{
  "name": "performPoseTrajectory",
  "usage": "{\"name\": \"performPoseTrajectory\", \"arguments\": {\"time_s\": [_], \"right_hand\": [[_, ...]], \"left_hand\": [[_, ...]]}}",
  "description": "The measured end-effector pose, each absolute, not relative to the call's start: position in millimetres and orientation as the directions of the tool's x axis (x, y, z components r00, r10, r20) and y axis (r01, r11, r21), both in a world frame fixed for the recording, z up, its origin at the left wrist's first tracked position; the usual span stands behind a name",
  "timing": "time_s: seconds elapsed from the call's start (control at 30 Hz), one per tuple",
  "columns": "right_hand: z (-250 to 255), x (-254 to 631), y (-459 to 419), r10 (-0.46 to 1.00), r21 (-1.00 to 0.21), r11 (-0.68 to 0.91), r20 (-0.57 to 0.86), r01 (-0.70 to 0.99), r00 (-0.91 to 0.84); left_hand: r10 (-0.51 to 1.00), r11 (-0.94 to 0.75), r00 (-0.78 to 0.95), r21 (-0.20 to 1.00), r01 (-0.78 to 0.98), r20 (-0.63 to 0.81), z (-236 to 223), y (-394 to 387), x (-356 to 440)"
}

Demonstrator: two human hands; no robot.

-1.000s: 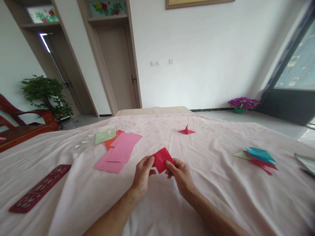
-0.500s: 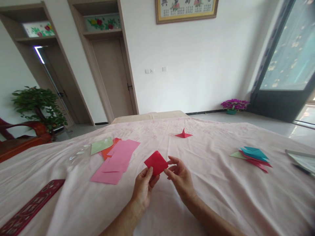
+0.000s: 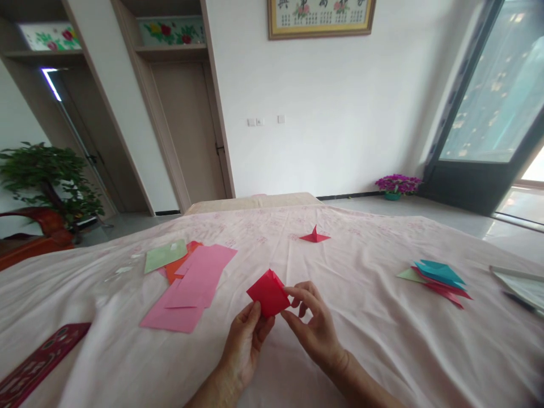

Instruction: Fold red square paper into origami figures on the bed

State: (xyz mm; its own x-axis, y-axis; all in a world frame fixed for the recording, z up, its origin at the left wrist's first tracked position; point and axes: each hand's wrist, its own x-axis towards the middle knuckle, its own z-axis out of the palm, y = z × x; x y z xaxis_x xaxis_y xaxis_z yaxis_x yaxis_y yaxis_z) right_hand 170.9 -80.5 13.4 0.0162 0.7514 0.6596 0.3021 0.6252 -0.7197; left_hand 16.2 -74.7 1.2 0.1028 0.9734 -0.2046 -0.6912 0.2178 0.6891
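Observation:
A red square of folded paper (image 3: 268,292) is held above the cloth, one corner pointing up and its layers showing along the upper right edge. My left hand (image 3: 249,334) pinches its lower left side, thumb on top and fingers beneath. My right hand (image 3: 314,317) is at the right corner, with the index finger against the edge and the thumb lower down, the corner lying between them. Farther off stands a red folded paper piece (image 3: 315,235) with an upright point. To the left lie pink paper sheets (image 3: 198,283), an orange sheet (image 3: 172,271) and a green sheet (image 3: 165,256).
On the right is a pile of folded papers (image 3: 442,275) in blue, red and green, with a pale tray-like object (image 3: 521,286) beyond it. A dark red patterned strip (image 3: 42,362) lies at the lower left. A wrinkled pink tablecloth (image 3: 361,351) covers the table.
The right index finger has come onto the paper's right edge, and the thumb has shifted lower. The paper has tilted slightly, opening the layers at its upper edge. The camera view has shifted a little.

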Motion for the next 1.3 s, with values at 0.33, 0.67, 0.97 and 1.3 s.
{"name": "performPoseTrajectory", "arguments": {"time_s": [0.33, 0.67, 0.97, 1.3], "right_hand": [[18.6, 181.8, -80.3, 0.721, -0.646, 0.653, 0.69, 0.395, -0.063], [20.7, 193.7, -73.5, 0.691, -0.54, 0.666, 0.707, 0.514, -0.152], [26.3, 199.3, -76.6, 0.568, -0.291, 0.697, 0.782, 0.655, -0.257], [38.8, 205.3, -78.9, 0.608, -0.314, 0.736, 0.697, 0.6, -0.381]], "left_hand": [[0.955, 0.28, 0.13, 0.666, -0.692, -0.266, -0.9, -69.5, 18.0], [0.944, 0.322, 0.182, 0.66, -0.678, -0.274, -2.8, -71.0, 15.1], [0.931, 0.353, 0.306, 0.706, -0.614, -0.199, -1.7, -75.8, 15.7], [0.93, 0.368, 0.242, 0.719, -0.59, -0.278, -2.3, -77.7, 16.1]]}}
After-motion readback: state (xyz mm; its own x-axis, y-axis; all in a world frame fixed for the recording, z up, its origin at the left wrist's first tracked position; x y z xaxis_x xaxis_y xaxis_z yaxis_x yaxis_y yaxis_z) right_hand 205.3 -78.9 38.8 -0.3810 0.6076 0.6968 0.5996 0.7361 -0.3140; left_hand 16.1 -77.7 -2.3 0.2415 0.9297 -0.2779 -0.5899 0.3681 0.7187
